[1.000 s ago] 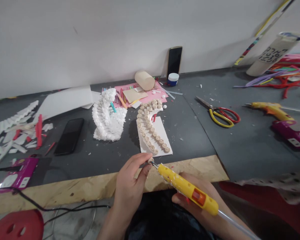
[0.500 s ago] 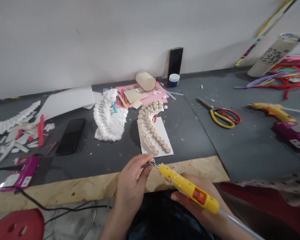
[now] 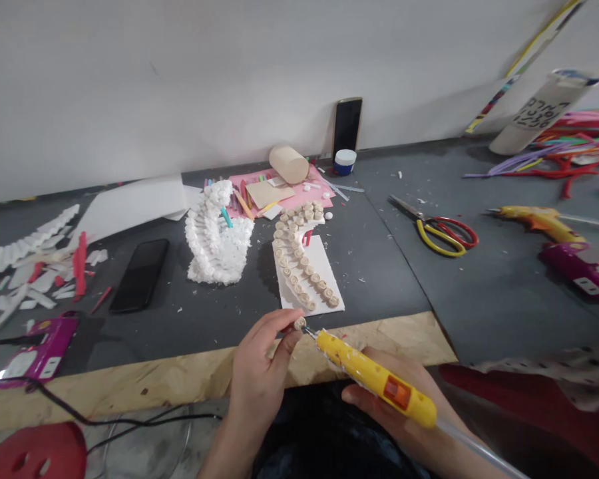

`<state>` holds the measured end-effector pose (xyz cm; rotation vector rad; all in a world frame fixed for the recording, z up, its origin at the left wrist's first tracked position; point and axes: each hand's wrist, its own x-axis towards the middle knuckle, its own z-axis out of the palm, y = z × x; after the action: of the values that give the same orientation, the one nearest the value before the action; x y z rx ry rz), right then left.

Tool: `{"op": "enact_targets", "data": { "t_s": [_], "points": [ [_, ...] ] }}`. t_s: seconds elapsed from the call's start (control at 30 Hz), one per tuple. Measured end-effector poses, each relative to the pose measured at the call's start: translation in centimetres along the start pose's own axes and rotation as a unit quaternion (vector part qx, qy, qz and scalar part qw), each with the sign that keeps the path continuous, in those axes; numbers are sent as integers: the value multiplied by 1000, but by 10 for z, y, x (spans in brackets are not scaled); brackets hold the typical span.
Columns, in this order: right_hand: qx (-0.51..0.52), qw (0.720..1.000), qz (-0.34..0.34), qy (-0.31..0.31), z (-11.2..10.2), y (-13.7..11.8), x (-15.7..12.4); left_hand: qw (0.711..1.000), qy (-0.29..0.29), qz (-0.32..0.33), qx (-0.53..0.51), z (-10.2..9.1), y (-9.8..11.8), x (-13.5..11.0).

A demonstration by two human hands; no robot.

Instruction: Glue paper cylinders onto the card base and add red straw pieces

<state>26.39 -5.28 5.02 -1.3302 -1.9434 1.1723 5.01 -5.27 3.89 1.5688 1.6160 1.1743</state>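
Between thumb and fingers, my left hand (image 3: pixel 262 362) pinches a small beige rolled coil (image 3: pixel 300 323) at the table's front edge. My right hand (image 3: pixel 399 392) is wrapped round a yellow glue gun (image 3: pixel 374 372) with an orange switch; its metal tip points at the coil, and a clear glue stick (image 3: pixel 474 449) runs out of its back. Just beyond stands a curved white staircase model (image 3: pixel 309 266) lined with similar beige coils, on a white base. To its left is a second curved model (image 3: pixel 219 233), covered in white fluffy bits, with a teal piece on it.
Scissors (image 3: pixel 436 229) and another yellow glue gun (image 3: pixel 542 219) with a purple holder (image 3: pixel 579 269) lie right. A phone (image 3: pixel 140 274), paper scraps (image 3: pixel 40 283) and a purple holder (image 3: pixel 37 352) with a black cable are left. A cardboard roll (image 3: pixel 289 164) and jar (image 3: pixel 345 161) stand behind.
The glue gun's tip has drawn back slightly from the coil, whose spiral face now shows more fully. Both hands stay in nearly the same place, and the camera view has shifted a little.
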Motion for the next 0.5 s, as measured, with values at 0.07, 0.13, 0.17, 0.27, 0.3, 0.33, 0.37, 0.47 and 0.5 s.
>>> {"op": "enact_targets", "data": {
  "t_s": [0.07, 0.13, 0.17, 0.27, 0.3, 0.33, 0.37, 0.47, 0.5],
  "points": [
    [10, 1000, 10, -12, 0, 1, -2, 1000, 0, -6, -9, 1, -2, 0],
    [13, 1000, 16, -22, -1, 2, -3, 1000, 1, -11, -19, 2, -4, 0],
    [11, 1000, 16, -21, -1, 2, -3, 1000, 2, -14, -25, 2, -6, -1],
    [3, 1000, 8, -15, -2, 2, -4, 999, -1, -25, -37, 2, -10, -1],
    [-1, 1000, 0, -9, -2, 2, -4, 999, -4, -29, -42, 2, -10, -1],
    [-6, 1000, -8, -3, -3, 2, -4, 998, -6, -36, -48, 2, -11, -1],
    [-12, 1000, -19, 9, -3, 3, -4, 997, -6, -44, -57, 3, -11, 0],
    [-20, 995, -41, 87, -3, 7, -6, 993, 9, -72, -89, 5, -10, 2],
    [-14, 992, -37, 121, -3, 9, -8, 992, 15, -79, -93, 6, -10, 2]
  ]
}}
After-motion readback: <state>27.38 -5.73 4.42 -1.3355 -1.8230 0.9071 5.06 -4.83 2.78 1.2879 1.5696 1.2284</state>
